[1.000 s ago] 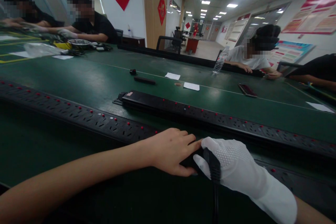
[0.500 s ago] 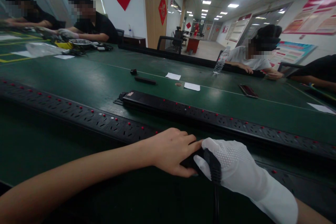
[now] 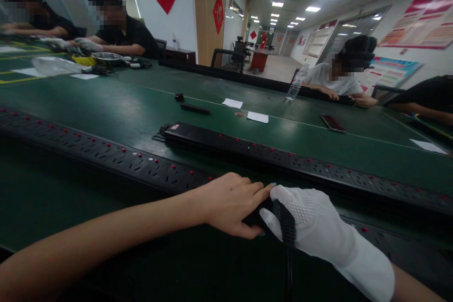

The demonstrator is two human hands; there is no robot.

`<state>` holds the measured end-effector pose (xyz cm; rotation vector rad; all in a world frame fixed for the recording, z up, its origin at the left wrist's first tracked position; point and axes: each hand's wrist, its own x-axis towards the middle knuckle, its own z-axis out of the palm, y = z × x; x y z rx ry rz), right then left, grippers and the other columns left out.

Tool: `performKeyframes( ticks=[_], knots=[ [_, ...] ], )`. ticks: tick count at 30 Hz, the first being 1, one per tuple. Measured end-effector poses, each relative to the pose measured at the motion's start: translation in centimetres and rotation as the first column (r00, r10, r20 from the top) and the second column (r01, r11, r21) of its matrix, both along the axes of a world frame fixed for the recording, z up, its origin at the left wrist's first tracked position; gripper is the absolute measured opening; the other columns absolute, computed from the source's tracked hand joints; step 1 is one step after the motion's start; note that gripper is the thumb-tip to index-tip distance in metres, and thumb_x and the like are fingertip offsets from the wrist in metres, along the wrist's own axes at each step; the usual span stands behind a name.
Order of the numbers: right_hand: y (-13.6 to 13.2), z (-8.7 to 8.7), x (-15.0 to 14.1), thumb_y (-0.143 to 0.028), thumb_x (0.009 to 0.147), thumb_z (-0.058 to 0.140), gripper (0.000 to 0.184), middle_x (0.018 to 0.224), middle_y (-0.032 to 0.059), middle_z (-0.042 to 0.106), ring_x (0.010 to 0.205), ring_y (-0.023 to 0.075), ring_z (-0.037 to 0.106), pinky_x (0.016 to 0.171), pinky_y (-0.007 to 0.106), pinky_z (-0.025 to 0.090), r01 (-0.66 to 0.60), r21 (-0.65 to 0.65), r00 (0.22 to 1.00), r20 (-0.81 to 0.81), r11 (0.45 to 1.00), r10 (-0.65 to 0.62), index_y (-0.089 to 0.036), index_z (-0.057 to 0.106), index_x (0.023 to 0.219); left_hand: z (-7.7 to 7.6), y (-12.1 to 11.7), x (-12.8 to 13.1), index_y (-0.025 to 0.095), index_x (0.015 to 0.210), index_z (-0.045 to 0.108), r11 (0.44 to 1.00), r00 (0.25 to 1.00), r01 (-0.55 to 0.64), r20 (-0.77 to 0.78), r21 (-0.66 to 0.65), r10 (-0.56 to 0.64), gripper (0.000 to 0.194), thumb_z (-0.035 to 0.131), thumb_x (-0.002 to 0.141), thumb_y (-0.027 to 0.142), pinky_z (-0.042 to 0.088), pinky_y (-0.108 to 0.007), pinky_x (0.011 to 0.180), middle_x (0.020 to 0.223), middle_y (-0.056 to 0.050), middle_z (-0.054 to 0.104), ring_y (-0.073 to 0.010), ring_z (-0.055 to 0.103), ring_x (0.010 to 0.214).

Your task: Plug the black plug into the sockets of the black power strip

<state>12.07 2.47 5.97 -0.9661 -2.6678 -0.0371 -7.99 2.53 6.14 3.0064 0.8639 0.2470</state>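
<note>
A long black power strip (image 3: 120, 160) with red indicator lights and rows of sockets stretches across the near side of the table, slanting down to the right. Bare, my left hand (image 3: 231, 203) is wrapped over the strip near its middle, thumb on the near side. My right hand (image 3: 318, 226), in a white dotted glove, grips a black plug (image 3: 283, 214) against the strip, close to my left fingertips. Its cable (image 3: 289, 269) hangs down toward me. Whether the plug's pins are in a socket is hidden by the hands.
Just beyond lies a second black power strip (image 3: 269, 151). Farther back are a small black bar (image 3: 195, 109), paper slips (image 3: 257, 117), a phone (image 3: 332, 122) and a water bottle (image 3: 296, 85). Co-workers sit around the green table (image 3: 116, 99), one person (image 3: 118, 28) wearing gloves.
Both hands keep nearly the same hold on the strip and plug. My right hand has shifted very slightly left, along with a small shift of the whole view.
</note>
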Motion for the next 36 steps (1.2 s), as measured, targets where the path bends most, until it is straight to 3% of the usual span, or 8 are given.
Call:
performKeyframes(
  ticks=[6, 22, 36],
  knots=[
    [-0.08, 0.08, 0.03, -0.036, 0.083, 0.049, 0.021, 0.074, 0.0026, 0.059, 0.062, 0.0128, 0.055, 0.057, 0.024, 0.039, 0.008, -0.005, 1.0, 0.012, 1.0, -0.008, -0.017, 0.055, 0.088, -0.19, 0.12, 0.0, 0.005, 0.125, 0.036, 1.0, 1.0, 0.013, -0.017, 0.018, -0.013, 0.066, 0.039, 0.08, 0.054, 0.045, -0.03, 0.064, 0.108, -0.012, 0.058, -0.0203, 0.06, 0.079],
    [-0.13, 0.27, -0.13, -0.036, 0.083, 0.047, 0.02, 0.069, 0.001, 0.057, 0.057, 0.0112, 0.051, 0.053, 0.022, 0.035, 0.014, 0.003, 0.999, 0.031, 1.0, -0.014, -0.017, 0.054, 0.081, -0.02, -0.02, 0.16, 0.007, 0.117, 0.044, 1.0, 1.0, -0.001, -0.031, 0.031, 0.002, 0.059, 0.041, 0.079, 0.052, 0.044, -0.031, 0.062, 0.099, -0.01, 0.06, -0.0203, 0.059, 0.074],
    [-0.21, 0.47, -0.25, -0.037, 0.083, 0.046, 0.022, 0.065, 0.0005, 0.056, 0.053, 0.0103, 0.049, 0.05, 0.022, 0.033, 0.011, 0.049, 0.999, 0.033, 0.999, -0.013, -0.017, 0.054, 0.078, -0.4, -0.48, 0.34, 0.004, 0.121, 0.042, 0.993, 0.995, -0.02, -0.094, 0.113, 0.03, 0.064, 0.035, 0.082, 0.053, 0.044, -0.032, 0.065, 0.113, -0.016, 0.055, -0.0222, 0.058, 0.079]
  ],
)
